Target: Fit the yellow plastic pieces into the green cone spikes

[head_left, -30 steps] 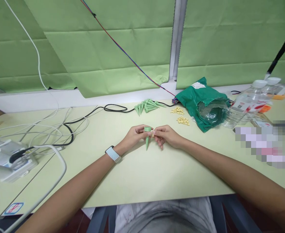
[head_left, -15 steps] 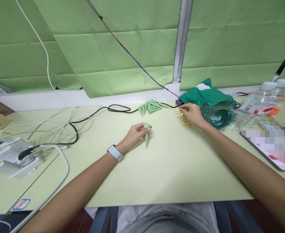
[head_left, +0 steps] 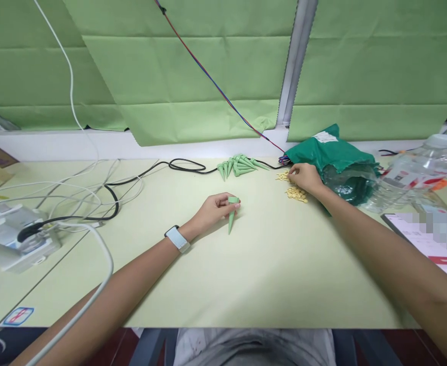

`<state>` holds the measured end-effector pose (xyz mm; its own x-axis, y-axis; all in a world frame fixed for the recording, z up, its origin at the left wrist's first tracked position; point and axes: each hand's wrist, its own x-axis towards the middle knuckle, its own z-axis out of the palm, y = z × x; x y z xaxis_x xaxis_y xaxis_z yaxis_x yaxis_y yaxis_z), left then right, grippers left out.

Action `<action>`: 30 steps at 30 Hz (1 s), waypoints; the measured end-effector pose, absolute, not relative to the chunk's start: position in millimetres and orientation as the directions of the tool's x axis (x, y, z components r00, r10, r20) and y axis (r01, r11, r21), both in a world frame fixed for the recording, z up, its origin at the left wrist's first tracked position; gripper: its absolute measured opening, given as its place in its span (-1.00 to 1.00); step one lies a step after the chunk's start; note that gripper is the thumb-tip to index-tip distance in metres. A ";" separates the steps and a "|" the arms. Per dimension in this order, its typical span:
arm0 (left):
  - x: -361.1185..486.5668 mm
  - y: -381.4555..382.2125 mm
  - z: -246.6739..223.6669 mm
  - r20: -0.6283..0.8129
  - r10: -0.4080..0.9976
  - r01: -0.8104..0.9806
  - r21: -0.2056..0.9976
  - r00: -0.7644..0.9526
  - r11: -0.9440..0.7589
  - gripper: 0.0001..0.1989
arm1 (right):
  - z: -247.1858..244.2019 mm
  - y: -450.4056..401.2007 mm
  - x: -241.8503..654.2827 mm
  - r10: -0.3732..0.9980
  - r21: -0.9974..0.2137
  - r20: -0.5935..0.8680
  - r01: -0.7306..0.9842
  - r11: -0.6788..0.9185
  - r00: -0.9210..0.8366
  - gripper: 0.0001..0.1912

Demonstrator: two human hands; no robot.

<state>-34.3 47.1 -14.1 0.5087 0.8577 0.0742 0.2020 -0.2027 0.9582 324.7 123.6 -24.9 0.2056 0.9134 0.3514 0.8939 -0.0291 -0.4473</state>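
Observation:
Pinched between the thumb and fingers of my left hand (head_left: 216, 211) is a green plastic spike (head_left: 231, 216), its wide end up and its point down toward me. My right hand (head_left: 306, 178) reaches to the right, its fingertips closed at one of two small piles of yellow pieces (head_left: 296, 194). Whether a piece is between those fingertips is too small to make out. Behind the hands, near the wall, lies a heap of several similar green spikes (head_left: 242, 165).
A torn green plastic bag (head_left: 332, 147) lies behind my right hand, with clear bottles (head_left: 417, 168) and a tablet-like screen (head_left: 421, 239) farther right. Tangled cables (head_left: 82, 198) and white power adapters (head_left: 21, 239) fill the left. A black cable (head_left: 187, 165) runs along the back.
The view has shifted slightly. My left hand still holds the green spike. My right hand's fingertips stay at the yellow pieces, with more of the nearer pile now uncovered.

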 end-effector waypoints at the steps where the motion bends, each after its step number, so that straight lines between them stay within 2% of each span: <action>1: -34.2 47.0 -13.9 0.081 0.861 0.196 0.959 0.503 -0.204 -0.63 | -23.1 121.5 321.6 0.904 -0.447 0.372 0.894 -0.026 0.212 -0.79; 4: -33.6 46.2 -12.8 0.110 0.869 0.180 0.958 0.483 -0.222 -0.65 | -16.4 108.6 300.8 0.883 -0.475 0.441 0.877 0.075 0.163 -0.78; 8: -32.6 45.7 -13.0 0.126 0.893 0.156 0.965 0.433 -0.212 -0.64 | -11.5 72.2 246.5 0.904 -0.587 0.406 0.718 0.373 -0.138 -0.79; 11: -32.2 46.5 -15.1 0.145 0.911 0.114 0.973 0.386 -0.203 -0.62 | -12.9 39.8 201.0 0.926 -0.784 0.242 0.504 0.362 -0.289 -0.72; 14: -32.4 47.1 -16.5 0.184 0.922 0.084 0.971 0.340 -0.225 -0.63 | -17.4 18.8 167.8 0.921 -0.858 0.177 0.404 0.317 -0.346 -0.76; 18: -32.3 47.2 -16.9 0.190 0.934 0.056 0.975 0.302 -0.216 -0.63 | -26.7 21.2 148.2 0.926 -0.852 0.247 0.391 0.348 -0.286 -0.89; 23: -30.4 51.0 -23.0 0.122 0.978 -0.072 0.991 0.168 -0.111 -0.40 | -31.8 67.5 138.5 0.953 -0.831 0.279 0.467 0.301 -0.117 -0.86; 26: -29.8 53.5 -28.4 0.104 0.987 -0.106 0.990 0.122 -0.091 -0.47 | -24.8 108.4 130.4 0.962 -0.764 0.272 0.604 0.228 -0.018 -0.79; 30: -30.4 52.9 -30.3 0.109 0.985 -0.075 0.992 0.132 -0.100 -0.64 | -12.9 158.7 117.6 0.931 -0.609 0.354 0.778 0.156 0.090 -0.81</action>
<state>-30.4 52.9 -30.3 0.1317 0.9852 0.1094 -0.0751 -0.1001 0.9921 117.6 158.7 -12.9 0.0904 0.9309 0.3539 0.7778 0.1559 -0.6089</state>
